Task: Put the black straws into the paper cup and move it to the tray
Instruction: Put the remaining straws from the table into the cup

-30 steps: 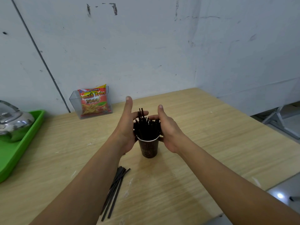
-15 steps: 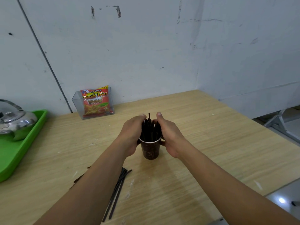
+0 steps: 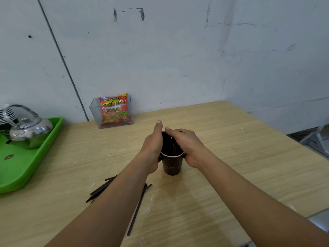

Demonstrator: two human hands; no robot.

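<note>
Paper cup, dark brown, stands upright mid-frame on the wooden counter, well apart from the green tray at left. A bundle of black straws stands inside it. The left grip lies flat against the bundle's side with one finger straight up. The right grip curls over the straw tops. More loose straws lie on the counter nearer the camera, partly under the left forearm. Judgement: the cup is light, thin-walled and top-heavy, and would crush if squeezed. The straws are light and slippery and likely to fan out. Take the cup round its mid-wall and steady the bundle with the other grip.
</note>
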